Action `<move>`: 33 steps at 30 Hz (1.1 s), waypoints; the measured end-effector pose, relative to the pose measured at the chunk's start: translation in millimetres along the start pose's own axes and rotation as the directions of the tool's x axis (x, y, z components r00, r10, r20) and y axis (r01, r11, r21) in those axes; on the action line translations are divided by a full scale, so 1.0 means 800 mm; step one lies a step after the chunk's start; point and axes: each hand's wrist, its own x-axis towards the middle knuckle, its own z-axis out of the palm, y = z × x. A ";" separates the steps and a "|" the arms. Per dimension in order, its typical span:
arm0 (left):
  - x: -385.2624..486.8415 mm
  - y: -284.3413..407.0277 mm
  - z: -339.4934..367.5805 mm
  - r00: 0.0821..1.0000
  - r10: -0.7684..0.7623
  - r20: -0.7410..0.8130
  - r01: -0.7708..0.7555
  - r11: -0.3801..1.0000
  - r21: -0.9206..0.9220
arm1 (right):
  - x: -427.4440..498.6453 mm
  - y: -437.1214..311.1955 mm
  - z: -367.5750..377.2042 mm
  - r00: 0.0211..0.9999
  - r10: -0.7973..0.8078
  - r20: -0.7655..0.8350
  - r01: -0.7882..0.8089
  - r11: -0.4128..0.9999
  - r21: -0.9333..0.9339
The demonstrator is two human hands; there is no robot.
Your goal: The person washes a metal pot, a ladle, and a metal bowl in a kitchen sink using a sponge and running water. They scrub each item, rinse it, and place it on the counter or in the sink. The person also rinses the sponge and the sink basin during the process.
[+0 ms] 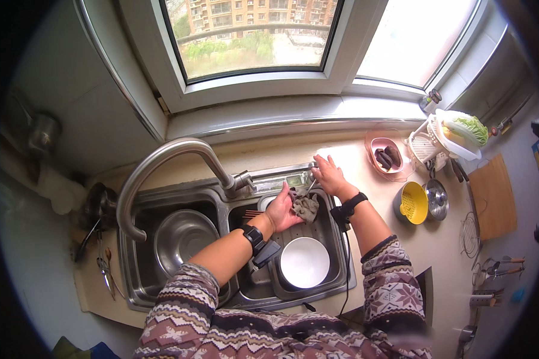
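Observation:
My left hand [284,211] holds a crumpled grey-brown cloth [306,207] above the right basin of a stainless steel double sink [238,296]. Its palm faces up and right against the cloth. My right hand [330,176] is spread at the back right corner of the sink, just above and right of the cloth. Something thin and light runs between it and the cloth; I cannot tell what. Below the hands, a white bowl [304,262] sits in the right basin. Chopsticks [253,214] lie partly behind my left wrist. A steel bowl [186,240] stands in the left basin.
A curved steel faucet [170,148] arches over the left basin. On the right counter are a pink dish [386,155] with dark food, a yellow strainer [413,204], a steel lid [436,199] and a white rack [424,148] with cabbage [469,128]. Utensils [104,271] lie at left.

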 end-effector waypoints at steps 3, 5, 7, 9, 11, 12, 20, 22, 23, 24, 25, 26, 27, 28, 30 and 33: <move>0.006 0.002 -0.003 1.000 -0.009 -0.001 0.009 1.000 -0.003 | 0.001 0.003 -0.005 0.999 -0.022 0.049 0.023 0.999 -0.029; 0.009 0.003 -0.006 1.000 -0.018 -0.014 0.018 1.000 0.001 | 0.002 0.005 -0.006 0.997 -0.028 0.067 0.032 0.998 -0.057; 0.011 0.003 -0.009 1.000 -0.008 -0.013 0.008 1.000 0.001 | 0.003 0.004 -0.005 0.997 -0.018 0.077 0.024 0.997 -0.077; 0.015 0.000 -0.012 1.000 0.016 0.016 -0.016 1.000 -0.003 | 0.004 0.002 -0.004 0.995 -0.010 0.098 0.020 0.995 -0.102; 0.017 -0.001 -0.013 1.000 0.003 -0.029 -0.003 1.000 0.022 | 0.004 -0.001 -0.004 0.996 -0.004 0.092 0.016 0.991 -0.131; 0.017 -0.002 -0.014 1.000 0.010 -0.024 -0.010 1.000 0.019 | 0.004 -0.003 -0.004 0.997 -0.002 0.081 0.014 0.989 -0.147; -0.013 0.002 0.009 0.981 -0.091 -0.170 0.108 0.989 0.098 | -0.003 -0.015 0.006 0.992 0.108 -0.064 -0.117 0.978 -0.174; -0.035 0.012 0.022 0.976 -0.069 -0.204 0.102 0.983 0.154 | -0.012 -0.020 0.005 0.982 0.101 -0.159 -0.115 0.990 -0.081; -0.048 0.019 0.029 0.976 -0.050 -0.212 0.092 0.977 0.192 | -0.020 -0.023 0.002 0.978 -0.009 -0.208 -0.012 0.995 -0.100; -0.063 0.024 0.039 0.973 -0.035 -0.228 0.087 0.972 0.219 | -0.032 -0.027 -0.005 0.964 -0.114 -0.240 0.087 0.989 -0.120; -0.080 0.030 0.049 0.985 -0.009 -0.173 0.048 0.975 0.218 | -0.044 -0.037 -0.008 0.951 -0.181 -0.250 0.148 0.978 -0.146; -0.098 0.037 0.059 0.992 0.013 -0.128 0.015 0.977 0.213 | -0.067 -0.046 -0.015 0.974 -0.082 -0.212 0.112 0.985 0.130; -0.117 0.045 0.070 0.997 0.035 -0.063 -0.022 0.981 0.194 | -0.095 -0.059 -0.019 0.977 -0.099 -0.188 0.197 0.754 0.626; -0.137 0.050 0.082 0.997 0.054 -0.063 -0.042 0.983 0.180 | -0.128 -0.077 -0.019 0.998 0.009 -0.057 0.045 0.480 0.876; -0.177 0.061 0.105 0.999 0.048 0.012 -0.050 0.985 0.167 | -0.189 -0.121 -0.014 0.982 -0.030 0.186 -0.183 0.062 0.981; -0.234 0.058 0.134 0.995 0.051 0.081 -0.062 0.987 0.146 | -0.259 -0.190 0.008 0.925 -0.252 0.285 -0.339 -0.205 0.918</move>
